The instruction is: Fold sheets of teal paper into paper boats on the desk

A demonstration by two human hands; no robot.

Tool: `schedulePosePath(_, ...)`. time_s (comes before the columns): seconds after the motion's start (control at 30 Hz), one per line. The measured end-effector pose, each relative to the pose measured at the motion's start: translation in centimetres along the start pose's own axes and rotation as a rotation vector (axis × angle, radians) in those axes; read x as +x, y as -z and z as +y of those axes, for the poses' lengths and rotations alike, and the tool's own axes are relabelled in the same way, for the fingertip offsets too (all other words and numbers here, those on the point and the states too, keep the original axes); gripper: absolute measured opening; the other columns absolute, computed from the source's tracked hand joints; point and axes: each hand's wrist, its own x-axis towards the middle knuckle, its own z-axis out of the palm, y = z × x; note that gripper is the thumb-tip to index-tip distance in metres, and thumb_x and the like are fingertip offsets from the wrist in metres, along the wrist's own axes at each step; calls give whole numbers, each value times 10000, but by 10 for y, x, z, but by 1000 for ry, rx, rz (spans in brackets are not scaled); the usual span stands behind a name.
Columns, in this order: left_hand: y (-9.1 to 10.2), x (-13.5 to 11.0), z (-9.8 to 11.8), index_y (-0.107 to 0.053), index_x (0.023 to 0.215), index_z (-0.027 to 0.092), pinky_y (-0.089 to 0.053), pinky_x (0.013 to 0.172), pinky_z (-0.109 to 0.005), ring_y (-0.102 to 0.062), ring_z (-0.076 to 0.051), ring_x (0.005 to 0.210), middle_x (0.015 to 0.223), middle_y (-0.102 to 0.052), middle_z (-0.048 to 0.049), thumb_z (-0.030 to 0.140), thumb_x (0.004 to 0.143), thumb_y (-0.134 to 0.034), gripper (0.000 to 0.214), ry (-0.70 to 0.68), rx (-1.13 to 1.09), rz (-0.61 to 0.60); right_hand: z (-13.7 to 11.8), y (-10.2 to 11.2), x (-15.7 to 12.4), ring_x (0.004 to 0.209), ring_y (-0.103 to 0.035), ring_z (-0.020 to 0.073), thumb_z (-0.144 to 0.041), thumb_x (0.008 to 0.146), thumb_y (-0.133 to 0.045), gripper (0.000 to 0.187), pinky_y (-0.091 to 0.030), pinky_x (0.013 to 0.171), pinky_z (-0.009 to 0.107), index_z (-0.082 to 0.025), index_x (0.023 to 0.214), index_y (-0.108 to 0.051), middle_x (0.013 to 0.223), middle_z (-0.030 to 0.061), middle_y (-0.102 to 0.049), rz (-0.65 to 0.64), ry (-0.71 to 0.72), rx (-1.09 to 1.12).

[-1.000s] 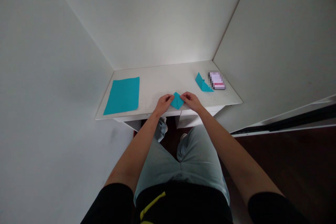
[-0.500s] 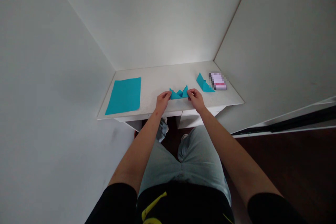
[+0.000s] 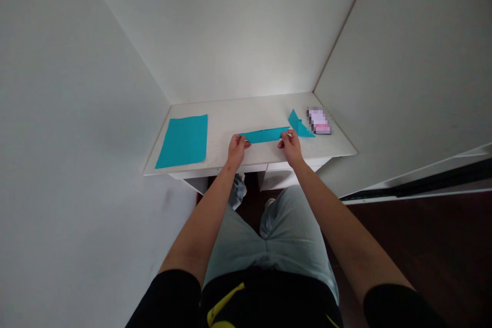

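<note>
My left hand (image 3: 237, 148) and my right hand (image 3: 291, 147) pinch opposite ends of a long, narrow folded strip of teal paper (image 3: 265, 135), which lies low over the white desk (image 3: 230, 120). Just beyond my right hand is a smaller folded teal paper piece (image 3: 299, 125), with one point upward. A flat teal paper sheet (image 3: 182, 141) lies at the desk's left side. At the far right, a small flat object (image 3: 319, 121) is pixelated, so I cannot tell what it is.
White walls (image 3: 230, 31) close in the desk at the back and left, and a white panel (image 3: 395, 72) stands on the right. The desk's front edge (image 3: 215, 170) runs just below my hands. My jeans-clad legs are beneath it, with a dark floor (image 3: 415, 246) at right.
The teal paper between my hands has gone from a small triangle to a notched, boat-like shape, then a long flat strip. My hands have moved apart sideways.
</note>
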Motion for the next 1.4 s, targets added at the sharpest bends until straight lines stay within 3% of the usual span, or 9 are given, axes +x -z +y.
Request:
schedulePosePath(0.2, 0, -10, 4, -710, 1167, 200, -585, 843, -337, -720, -190, 846, 959, -784, -28, 375, 668, -999, 603, -63, 235, -148, -3, 0, -1, 538, -573, 157, -871, 825, -633, 625, -474, 580, 296, -313, 1024, -433, 611, -100, -540, -86, -40, -112)
schedulePosePath(0.37, 3, -11, 9, -804, 929, 180, -575, 802, -350, -730, -224, 808, 836, -806, -46, 457, 728, -928, 364, -59, 349, -193, -11, 0, -5, 583, -580, 166, -887, 766, -699, 647, -495, 623, 312, -293, 951, -524, 617, -65, -579, -167, -74, -120)
schedulePosePath(0.5, 4, -11, 9, -814, 828, 183, -575, 781, -350, -738, -234, 804, 801, -804, -43, 485, 717, -926, 340, -56, 378, -219, -16, 0, -10, 624, -573, 182, -863, 643, -828, 660, -479, 654, 349, -241, 699, -615, 623, -2, -619, -277, -95, -217)
schedulePosePath(0.67, 3, -9, 6, -799, 774, 182, -614, 841, -395, -780, -264, 827, 797, -810, -61, 584, 709, -935, 429, -12, 305, -205, -15, 2, -11, 619, -584, 198, -915, 701, -744, 718, -472, 684, 368, -233, 516, -615, 577, 31, -634, -251, -103, -321)
schedulePosePath(0.87, 2, -6, 4, -755, 824, 166, -631, 869, -415, -791, -265, 836, 775, -775, -76, 741, 805, -828, 580, 5, 181, -116, -14, 3, -8, 641, -629, 215, -954, 812, -596, 774, -506, 725, 369, -225, 599, -749, 597, 57, -682, -276, -68, -362)
schedulePosePath(1.1, 8, 0, 3, -745, 1024, 187, -637, 836, -347, -744, -210, 948, 980, -770, -67, 666, 847, -807, 514, -16, 91, -41, -11, 4, -7, 671, -631, 219, -1012, 870, -411, 894, -508, 747, 370, -239, 666, -813, 607, 54, -673, -433, -59, -442)
schedulePosePath(1.2, 10, 2, 3, -715, 994, 189, -637, 828, -334, -741, -196, 925, 947, -754, -60, 689, 864, -776, 520, 2, 57, -18, -11, 4, -8, 683, -637, 221, -1002, 895, -365, 922, -526, 772, 373, -224, 739, -835, 616, 57, -674, -416, -75, -408)
schedulePosePath(1.3, 9, 3, 3, -664, 929, 189, -641, 842, -348, -741, -193, 890, 888, -737, -52, 725, 874, -753, 547, 27, 40, 1, -13, 2, -9, 676, -633, 223, -969, 922, -385, 906, -550, 785, 383, -211, 1036, -869, 610, 36, -651, -346, -87, -339)
schedulePosePath(1.4, 9, 3, 3, -650, 925, 189, -639, 853, -350, -753, -199, 898, 883, -746, -59, 727, 905, -721, 544, 57, 24, 14, -17, 0, -11, 665, -628, 217, -926, 949, -431, 878, -560, 755, 377, -242, 1383, -769, 612, 1, -626, -287, -80, -241)
